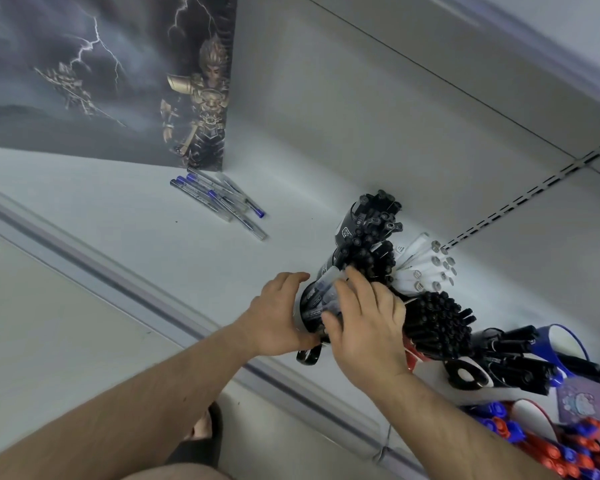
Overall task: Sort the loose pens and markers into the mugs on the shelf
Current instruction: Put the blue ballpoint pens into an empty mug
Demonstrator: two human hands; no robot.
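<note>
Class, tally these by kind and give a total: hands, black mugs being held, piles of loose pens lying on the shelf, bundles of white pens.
Hands: 2 (left hand, right hand)
Held black mug: 1
Pile of loose pens: 1
White pen bundle: 1
Total: 5

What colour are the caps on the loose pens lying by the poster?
Blue caps on clear barrels, on the loose pens; the head view shows them.

On the white shelf [125,216] lie clear pens [219,202] with blue caps, beside black mugs [314,306] of black pens [371,233], before a dark poster [84,64] streaked with lightning.
</note>
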